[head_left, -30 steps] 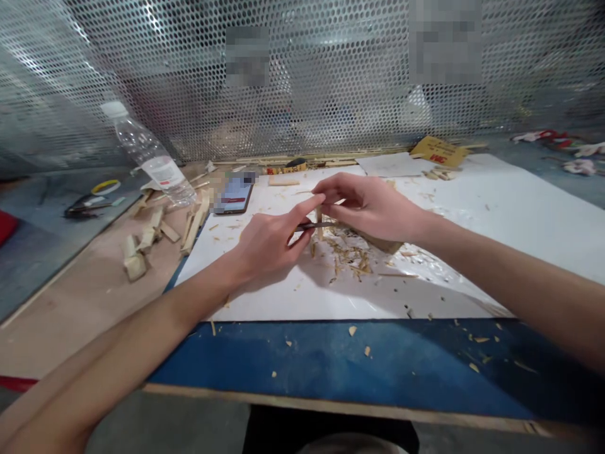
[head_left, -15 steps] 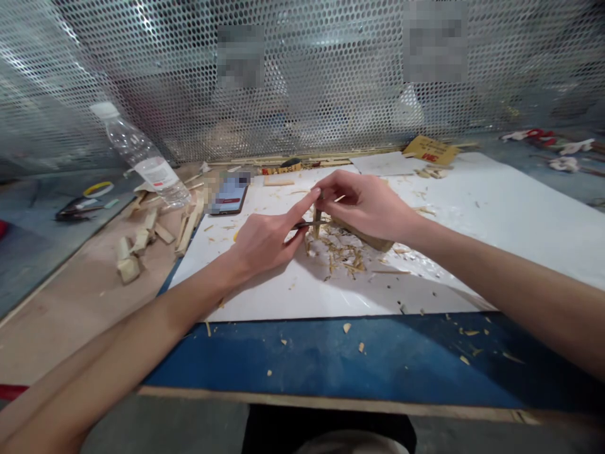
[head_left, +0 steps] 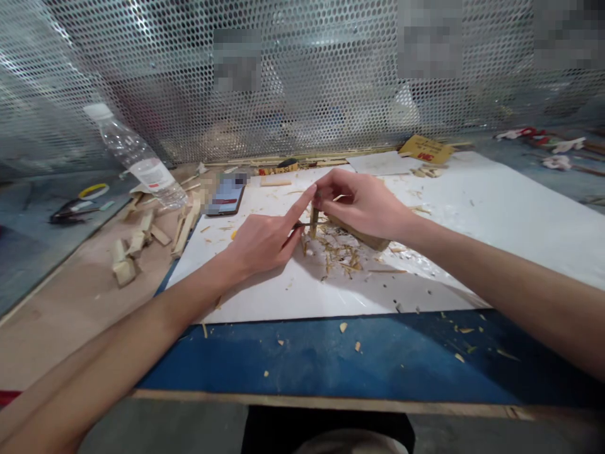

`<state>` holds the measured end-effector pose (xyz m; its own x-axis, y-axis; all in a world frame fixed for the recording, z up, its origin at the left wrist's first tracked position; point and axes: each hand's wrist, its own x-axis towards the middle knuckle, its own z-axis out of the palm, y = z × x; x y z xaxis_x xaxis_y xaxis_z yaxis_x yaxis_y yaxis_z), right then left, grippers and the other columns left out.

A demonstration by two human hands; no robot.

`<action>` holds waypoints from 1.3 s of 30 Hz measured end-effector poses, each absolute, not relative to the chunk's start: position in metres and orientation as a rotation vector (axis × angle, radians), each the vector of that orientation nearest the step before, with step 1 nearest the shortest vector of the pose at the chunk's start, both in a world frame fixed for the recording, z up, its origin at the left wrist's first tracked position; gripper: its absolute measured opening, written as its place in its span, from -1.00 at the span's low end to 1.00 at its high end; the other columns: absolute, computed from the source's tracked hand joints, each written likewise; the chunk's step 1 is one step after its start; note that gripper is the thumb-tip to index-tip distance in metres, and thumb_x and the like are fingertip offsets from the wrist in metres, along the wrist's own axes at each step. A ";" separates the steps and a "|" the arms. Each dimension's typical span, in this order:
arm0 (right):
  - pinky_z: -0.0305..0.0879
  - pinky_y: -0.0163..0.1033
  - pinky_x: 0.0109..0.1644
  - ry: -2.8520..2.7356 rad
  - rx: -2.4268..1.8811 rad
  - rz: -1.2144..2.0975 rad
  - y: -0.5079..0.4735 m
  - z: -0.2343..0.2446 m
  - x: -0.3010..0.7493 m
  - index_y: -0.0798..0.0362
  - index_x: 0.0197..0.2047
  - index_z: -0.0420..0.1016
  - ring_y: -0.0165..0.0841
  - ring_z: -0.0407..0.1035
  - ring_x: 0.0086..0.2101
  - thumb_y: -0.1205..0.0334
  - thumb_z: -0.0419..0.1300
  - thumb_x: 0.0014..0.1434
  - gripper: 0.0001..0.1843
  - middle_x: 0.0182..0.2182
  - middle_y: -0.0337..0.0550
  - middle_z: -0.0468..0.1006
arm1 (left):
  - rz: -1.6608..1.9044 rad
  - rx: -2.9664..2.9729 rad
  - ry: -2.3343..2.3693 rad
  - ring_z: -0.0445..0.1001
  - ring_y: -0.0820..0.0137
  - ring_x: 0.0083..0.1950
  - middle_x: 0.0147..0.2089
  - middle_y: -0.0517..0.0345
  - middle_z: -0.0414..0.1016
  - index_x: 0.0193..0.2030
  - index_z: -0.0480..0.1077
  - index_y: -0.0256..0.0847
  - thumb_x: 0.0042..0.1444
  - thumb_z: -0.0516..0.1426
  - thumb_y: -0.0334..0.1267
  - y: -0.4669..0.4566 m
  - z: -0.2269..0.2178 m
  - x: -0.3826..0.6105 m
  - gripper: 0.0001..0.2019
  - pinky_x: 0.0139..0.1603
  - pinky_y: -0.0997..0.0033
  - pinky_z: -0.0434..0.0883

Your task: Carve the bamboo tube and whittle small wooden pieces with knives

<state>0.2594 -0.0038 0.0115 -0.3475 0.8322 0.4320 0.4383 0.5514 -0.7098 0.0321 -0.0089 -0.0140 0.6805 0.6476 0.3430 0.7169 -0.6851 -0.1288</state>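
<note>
The left hand (head_left: 265,243) pinches a slim metal tool (head_left: 307,224) against an upright wooden sliver (head_left: 313,217) gripped by the right hand (head_left: 362,205) above a wood block (head_left: 359,234), with wood shavings (head_left: 333,255) already heaped on the white sheet (head_left: 416,277) and the sliver's finished state undetermined

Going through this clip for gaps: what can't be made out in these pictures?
All from the head view:
The thin dark tool in the left hand: the fingers hide part of it, so its exact kind is unclear.
The wooden block under the right hand: that hand hides its top and far end.
The phone screen: partly pixelated, unreadable.
The pixelated patches on the perforated metal screen: blurred out.
</note>
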 end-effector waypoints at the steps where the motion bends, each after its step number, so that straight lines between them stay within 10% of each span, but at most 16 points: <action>1: 0.35 -0.23 -0.23 -1.980 -1.022 0.619 -0.004 0.011 0.259 0.01 -0.20 0.49 -0.36 0.44 -0.33 0.18 0.20 0.18 -0.86 -0.33 -0.20 0.59 | -0.398 -2.639 -1.098 0.53 0.34 -0.46 -0.29 0.11 0.68 0.58 -0.26 -0.24 0.35 -0.03 -0.19 -0.009 -0.014 0.032 -0.26 -0.39 0.41 0.35; 17: 0.38 -0.18 -0.20 -2.042 -1.090 0.502 -0.005 0.017 0.260 0.00 -0.17 0.48 -0.32 0.45 -0.32 0.15 0.21 0.21 -0.85 -0.33 -0.18 0.60 | -0.439 -2.644 -1.027 0.46 0.37 -0.54 -0.34 0.09 0.66 0.55 -0.08 -0.29 0.33 -0.01 -0.21 -0.007 -0.012 0.032 -0.31 -0.45 0.41 0.31; 24: 0.39 0.01 -0.11 -2.205 -1.377 0.169 -0.027 0.026 0.285 0.06 0.15 0.41 -0.06 0.47 -0.12 -0.12 0.16 0.22 -0.45 0.00 0.12 0.56 | -0.472 -2.659 -1.062 0.45 0.38 -0.55 -0.45 0.19 0.60 0.55 -0.09 -0.23 0.30 0.00 -0.24 -0.010 -0.010 0.033 -0.29 -0.45 0.44 0.31; 31: 0.26 -0.08 -0.31 -2.327 -1.829 -0.161 -0.056 -0.007 0.315 0.08 -0.15 0.48 -0.09 0.44 -0.30 -0.29 -0.04 0.27 -0.41 -0.26 0.11 0.56 | -0.501 -2.675 -1.028 0.45 0.39 -0.55 -0.43 0.18 0.61 0.56 -0.11 -0.20 0.32 0.01 -0.21 -0.011 -0.011 0.032 -0.29 -0.43 0.43 0.34; 39: 0.28 -0.11 -0.33 -2.277 -1.329 -0.315 -0.073 0.000 0.319 0.10 0.09 0.39 -0.10 0.51 -0.27 -0.27 -0.01 0.26 -0.37 -0.17 0.10 0.62 | -0.480 -2.684 -1.076 0.47 0.39 -0.53 -0.37 0.14 0.65 0.58 -0.20 -0.22 0.26 0.03 -0.25 -0.009 -0.014 0.031 -0.21 -0.40 0.44 0.38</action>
